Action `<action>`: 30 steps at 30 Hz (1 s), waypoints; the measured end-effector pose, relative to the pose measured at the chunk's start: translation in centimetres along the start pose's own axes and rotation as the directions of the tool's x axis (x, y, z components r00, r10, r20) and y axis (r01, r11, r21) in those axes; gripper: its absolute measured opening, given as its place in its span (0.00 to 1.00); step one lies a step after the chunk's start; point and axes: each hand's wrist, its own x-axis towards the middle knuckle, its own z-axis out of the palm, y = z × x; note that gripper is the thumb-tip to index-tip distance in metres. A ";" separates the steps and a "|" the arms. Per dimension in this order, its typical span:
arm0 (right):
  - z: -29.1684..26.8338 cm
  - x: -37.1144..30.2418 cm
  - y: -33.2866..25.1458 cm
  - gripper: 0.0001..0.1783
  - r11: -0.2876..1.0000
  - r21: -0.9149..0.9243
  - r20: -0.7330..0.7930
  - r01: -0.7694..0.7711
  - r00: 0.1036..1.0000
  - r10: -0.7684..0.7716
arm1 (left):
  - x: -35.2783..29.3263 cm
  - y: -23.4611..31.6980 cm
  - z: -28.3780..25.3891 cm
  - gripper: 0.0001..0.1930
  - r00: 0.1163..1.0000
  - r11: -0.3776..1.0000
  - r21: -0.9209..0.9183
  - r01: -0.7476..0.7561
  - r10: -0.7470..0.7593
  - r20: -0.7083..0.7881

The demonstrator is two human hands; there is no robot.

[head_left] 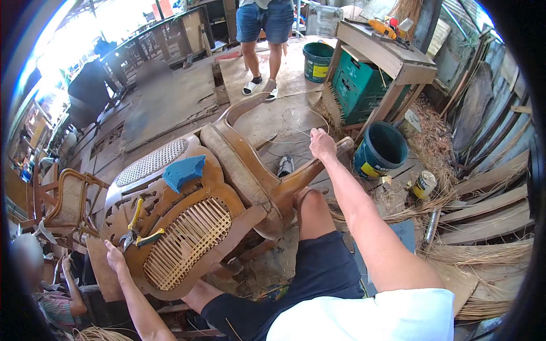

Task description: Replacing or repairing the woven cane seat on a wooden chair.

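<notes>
A carved wooden chair [250, 187] lies tilted across my lap, its back toward me. Thin cane strands [187, 241] are partly woven across the opening in its backrest. My left hand [115, 256] rests on the lower left edge of the backrest frame, fingers spread, beside yellow-handled pliers [136, 227]. My right hand [322, 144] is raised far out over the chair's leg, pinching a long thin cane strand [296, 132] that loops across the floor beyond. A blue sponge [183, 173] sits on the carved top of the backrest.
Two green buckets [380, 150] [317, 61] stand by a wooden workbench [392, 57] with a green crate under it. Loose cane bundles [483, 256] lie at right. A person in denim shorts [264, 23] stands ahead. Another person sits at lower left [62, 290]. A cane armchair [65, 199] stands at left.
</notes>
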 end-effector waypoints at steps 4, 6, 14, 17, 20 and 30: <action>0.0 -0.2 0.0 0.08 1.000 -0.017 0.016 0.000 1.000 0.000 | -0.2 0.1 0.3 0.52 1.000 1.000 -0.010 -0.005 0.005 0.000; 0.3 -0.1 -0.2 0.08 1.000 -0.008 0.018 0.027 0.999 -0.027 | 0.6 -0.4 -0.1 0.51 1.000 0.999 -0.034 0.004 -0.004 0.011; 0.7 0.4 0.3 0.09 0.997 -0.070 0.008 0.031 0.999 -0.031 | 0.4 -0.2 0.4 0.51 1.000 0.998 -0.066 -0.013 0.013 0.000; 0.8 0.4 0.3 0.09 0.996 -0.086 0.012 0.027 1.000 -0.026 | 0.1 0.0 0.1 0.51 1.000 0.998 -0.060 0.001 -0.001 -0.001; 0.4 0.4 0.0 0.10 0.993 -0.108 0.087 0.039 0.996 -0.029 | -0.2 0.0 -0.1 0.51 1.000 0.997 -0.079 0.019 -0.019 0.007; 1.0 0.4 -0.4 0.12 0.998 -0.068 0.059 0.007 0.998 -0.003 | 0.5 -1.2 -0.1 0.52 1.000 0.997 -0.079 0.024 -0.023 0.013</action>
